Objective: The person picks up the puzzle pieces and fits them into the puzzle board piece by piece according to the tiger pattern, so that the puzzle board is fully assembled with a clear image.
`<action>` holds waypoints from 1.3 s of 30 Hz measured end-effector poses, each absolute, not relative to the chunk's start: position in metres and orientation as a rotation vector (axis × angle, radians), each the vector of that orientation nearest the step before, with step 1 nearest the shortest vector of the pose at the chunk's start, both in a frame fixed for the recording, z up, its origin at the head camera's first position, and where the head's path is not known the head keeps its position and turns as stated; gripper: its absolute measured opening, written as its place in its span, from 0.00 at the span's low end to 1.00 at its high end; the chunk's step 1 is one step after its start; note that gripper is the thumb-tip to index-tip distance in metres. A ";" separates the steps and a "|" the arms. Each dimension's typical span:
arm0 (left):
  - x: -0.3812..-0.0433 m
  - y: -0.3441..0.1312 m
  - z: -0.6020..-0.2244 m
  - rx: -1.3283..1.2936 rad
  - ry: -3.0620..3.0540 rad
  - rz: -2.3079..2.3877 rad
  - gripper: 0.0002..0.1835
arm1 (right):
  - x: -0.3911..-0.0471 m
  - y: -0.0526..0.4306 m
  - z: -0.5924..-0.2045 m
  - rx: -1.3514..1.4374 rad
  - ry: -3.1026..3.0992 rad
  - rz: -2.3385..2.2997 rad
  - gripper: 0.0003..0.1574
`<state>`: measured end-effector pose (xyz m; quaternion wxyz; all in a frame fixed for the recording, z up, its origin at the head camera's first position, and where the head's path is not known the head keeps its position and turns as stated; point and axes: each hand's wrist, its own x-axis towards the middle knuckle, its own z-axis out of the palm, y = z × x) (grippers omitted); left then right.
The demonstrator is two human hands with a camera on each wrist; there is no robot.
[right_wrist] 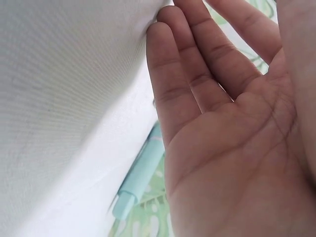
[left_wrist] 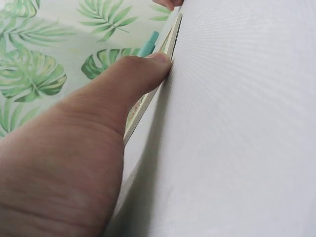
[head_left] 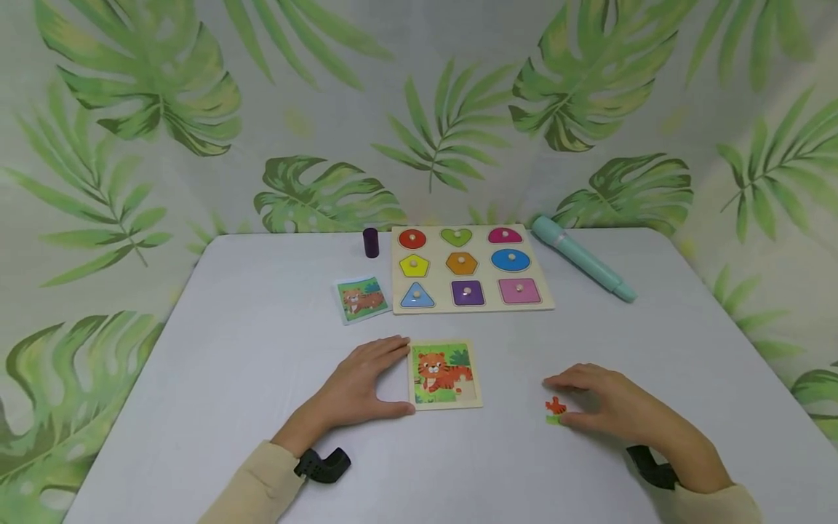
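A square wooden tiger puzzle point(head_left: 444, 373) lies on the table, with a gap in the picture at its lower right. My left hand point(head_left: 363, 382) rests at the puzzle's left edge, fingers at the upper corner and thumb at the lower one. In the left wrist view the thumb point(left_wrist: 148, 66) touches the side of the board. To the right is a loose orange and green puzzle piece point(head_left: 555, 407). My right hand point(head_left: 605, 400) is beside that piece, thumb tip at its lower right edge and the fingers apart from the thumb. The right wrist view shows the palm point(right_wrist: 222, 153) but not the piece.
Behind the puzzle lies a shape board point(head_left: 474, 302) with several knobbed pieces. A tiger picture card point(head_left: 363, 298) and a dark purple cylinder point(head_left: 371, 243) are to its left. A teal pen-like stick point(head_left: 583, 258) lies at the back right. A leaf-patterned cloth point(head_left: 327, 196) hangs behind.
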<state>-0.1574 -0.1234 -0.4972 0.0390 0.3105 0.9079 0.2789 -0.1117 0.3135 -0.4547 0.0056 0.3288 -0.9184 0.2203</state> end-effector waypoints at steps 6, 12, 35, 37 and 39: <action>-0.157 -0.123 -0.497 0.948 2.775 0.850 0.52 | -0.113 0.315 -0.454 1.029 -2.897 0.691 0.29; -0.158 -0.123 -0.495 0.951 2.780 0.838 0.52 | -0.113 0.314 -0.454 1.012 -2.933 0.724 0.31; -0.159 -0.123 -0.493 0.962 2.778 0.853 0.52 | -0.116 0.313 -0.455 1.145 -2.836 0.707 0.20; -0.159 -0.123 -0.493 0.959 2.779 0.846 0.52 | -0.118 0.312 -0.455 1.143 -2.848 0.710 0.20; -0.159 -0.124 -0.494 0.948 2.780 0.835 0.52 | -0.120 0.311 -0.454 1.149 -2.853 0.709 0.20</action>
